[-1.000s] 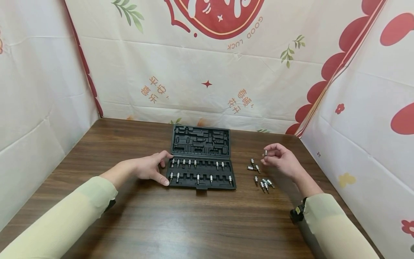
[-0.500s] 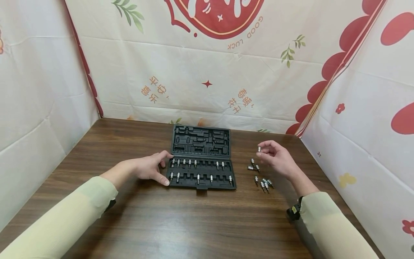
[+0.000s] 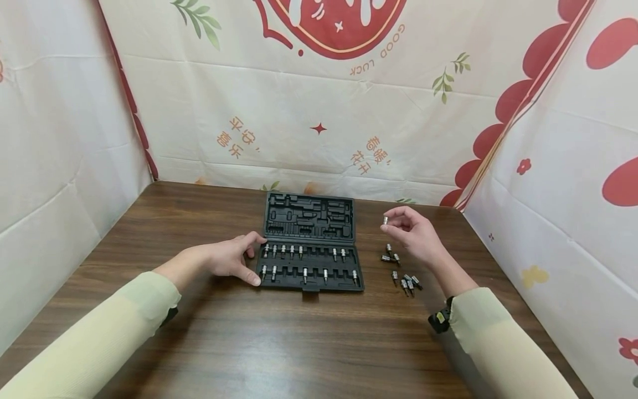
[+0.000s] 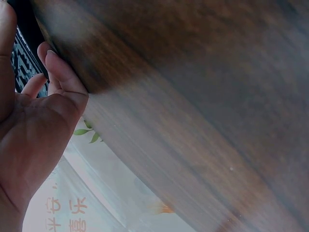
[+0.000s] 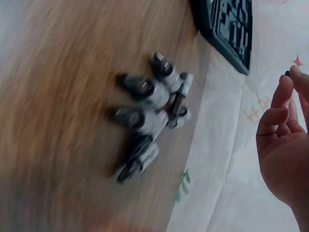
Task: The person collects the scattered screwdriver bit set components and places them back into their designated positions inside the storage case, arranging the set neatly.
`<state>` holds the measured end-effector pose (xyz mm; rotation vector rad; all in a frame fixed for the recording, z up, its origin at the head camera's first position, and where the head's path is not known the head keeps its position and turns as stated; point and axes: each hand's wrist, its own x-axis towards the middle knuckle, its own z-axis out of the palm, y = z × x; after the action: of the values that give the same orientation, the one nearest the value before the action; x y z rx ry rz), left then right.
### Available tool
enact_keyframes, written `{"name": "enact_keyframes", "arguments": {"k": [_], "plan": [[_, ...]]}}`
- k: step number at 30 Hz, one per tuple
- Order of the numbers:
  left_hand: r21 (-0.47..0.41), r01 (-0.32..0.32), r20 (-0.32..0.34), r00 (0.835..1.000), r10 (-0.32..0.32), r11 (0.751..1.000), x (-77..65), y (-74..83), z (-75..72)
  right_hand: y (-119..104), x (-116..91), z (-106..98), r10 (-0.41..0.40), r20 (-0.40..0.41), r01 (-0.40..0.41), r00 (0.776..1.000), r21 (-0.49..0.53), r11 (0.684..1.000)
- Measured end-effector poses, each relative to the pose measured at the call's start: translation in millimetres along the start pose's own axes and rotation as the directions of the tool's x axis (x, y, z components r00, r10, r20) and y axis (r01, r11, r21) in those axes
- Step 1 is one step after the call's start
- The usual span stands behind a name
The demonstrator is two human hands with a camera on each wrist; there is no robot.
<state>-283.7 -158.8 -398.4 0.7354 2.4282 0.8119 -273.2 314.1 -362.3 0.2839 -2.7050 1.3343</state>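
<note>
My left hand (image 3: pixel 231 256) rests at the left end of an open black bit socket case (image 3: pixel 309 288), thumb at its near corner and index finger by the hinge. Thumb and fingers are spread wide apart. Up in the air right of the lid (image 3: pixel 309 217), my right hand (image 3: pixel 413 231) pinches a small silver bit socket (image 3: pixel 386 220) between thumb and fingertips. In the right wrist view only the dark tip of that bit socket (image 5: pixel 287 73) shows. Two rows of slots in the case's lower half carry several bit sockets (image 3: pixel 305 274); other slots stand bare.
Several loose bit sockets (image 3: pixel 408 285) lie on the wooden table (image 3: pixel 279 338) right of the case, with a smaller cluster (image 3: pixel 389 258) just behind them. A printed cloth (image 3: pixel 319 100) hangs along the table's far edge and both sides.
My right hand has moved left and away from me, rising above the loose pieces with the bit socket still pinched. The left hand and the case have stayed in place.
</note>
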Motion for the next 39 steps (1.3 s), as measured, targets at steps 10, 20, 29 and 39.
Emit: {"name": "enact_keyframes", "arguments": {"k": [10,20,29,39], "plan": [[-0.004,-0.002,-0.002,1.0,0.002,1.0,-0.3,-0.5,-0.1,-21,9,20,0.002,0.02,-0.003,1.0,0.044,0.999],[-0.006,-0.007,-0.001,1.0,0.007,1.0,0.1,-0.9,0.0,-38,18,39,-0.024,0.057,0.021,0.998,0.056,0.998],[-0.005,-0.005,-0.002,1.0,0.004,1.0,0.0,-1.6,-0.1,-49,24,61,-0.055,0.106,0.047,0.993,0.076,0.996],[-0.013,-0.008,0.0,1.0,0.008,1.0,0.1,-1.8,0.2,-59,29,87,-0.064,0.149,0.051,0.987,0.091,0.995]]}}
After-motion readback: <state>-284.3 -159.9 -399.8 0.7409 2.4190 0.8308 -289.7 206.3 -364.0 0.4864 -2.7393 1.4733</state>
